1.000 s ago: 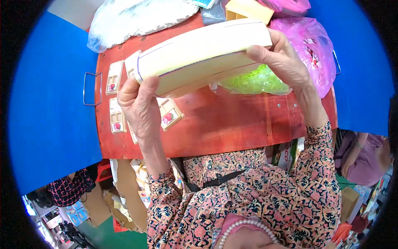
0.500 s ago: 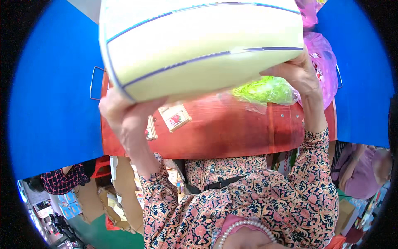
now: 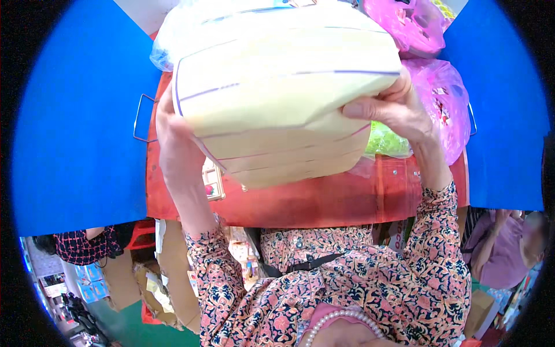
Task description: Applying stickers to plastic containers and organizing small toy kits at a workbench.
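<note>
A large pale-yellow sheet [image 3: 277, 110], crossed by thin purple lines, is held up in front of me over the red table. It bulges, and its lower part curves down toward me. My left hand [image 3: 176, 139] is closed on its left edge, the fingers partly behind it. On the right, my right hand [image 3: 390, 110] pinches the sheet's side, thumb on the front face. Below my left wrist, a small pale piece with a strawberry picture [image 3: 213, 180] lies on the table, partly covered by the sheet.
Bright green material in a clear bag [image 3: 386, 140] lies behind my right wrist. Pink plastic bags [image 3: 442, 110] stand at the right, and a clear bag [image 3: 165, 43] at the far left. The red table [image 3: 277, 208] has blue surfaces [image 3: 81, 133] on either side. Two people are nearby.
The sheet has come lower and nearer, its lower part now folding down over the strawberry pieces and part of the green bag. Both hands keep hold of it.
</note>
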The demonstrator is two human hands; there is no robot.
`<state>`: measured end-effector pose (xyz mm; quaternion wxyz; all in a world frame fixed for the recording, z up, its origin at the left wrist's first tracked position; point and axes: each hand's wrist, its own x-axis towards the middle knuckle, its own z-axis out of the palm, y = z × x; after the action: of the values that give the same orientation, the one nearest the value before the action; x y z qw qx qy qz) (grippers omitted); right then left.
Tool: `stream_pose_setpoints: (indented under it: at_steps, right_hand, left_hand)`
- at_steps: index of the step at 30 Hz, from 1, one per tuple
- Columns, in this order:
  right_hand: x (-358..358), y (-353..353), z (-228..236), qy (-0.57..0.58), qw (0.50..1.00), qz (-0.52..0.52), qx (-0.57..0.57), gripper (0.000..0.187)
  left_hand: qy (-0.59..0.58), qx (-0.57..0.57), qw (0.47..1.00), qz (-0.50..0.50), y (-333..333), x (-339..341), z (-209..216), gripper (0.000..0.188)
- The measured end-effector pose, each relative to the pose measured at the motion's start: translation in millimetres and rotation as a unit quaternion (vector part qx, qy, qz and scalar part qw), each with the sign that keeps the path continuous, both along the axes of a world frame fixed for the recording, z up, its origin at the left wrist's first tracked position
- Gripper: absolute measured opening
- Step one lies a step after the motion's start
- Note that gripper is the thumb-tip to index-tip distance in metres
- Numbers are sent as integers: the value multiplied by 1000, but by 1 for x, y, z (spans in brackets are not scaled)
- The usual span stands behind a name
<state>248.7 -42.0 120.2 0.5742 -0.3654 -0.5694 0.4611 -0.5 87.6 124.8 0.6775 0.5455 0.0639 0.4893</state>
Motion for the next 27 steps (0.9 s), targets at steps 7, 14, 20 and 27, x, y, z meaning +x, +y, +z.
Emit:
stream_pose_setpoints:
  at_steps: [7,14,20,27]
  right_hand:
    - [1,7,-7,0,997,43,-58,28]
    - [15,25,-17,5,995,11,-99,29]
    - [7,32,-14,33,996,5,-84,33]
    - [-3,38,-13,44,996,-16,-72,28]
  left_hand:
    - [78,156,984,16,21,-9,29,32]
    - [122,87,985,86,17,1,35,21]
    - [122,64,988,72,25,11,26,18]
    - [125,121,980,99,23,0,30,17]
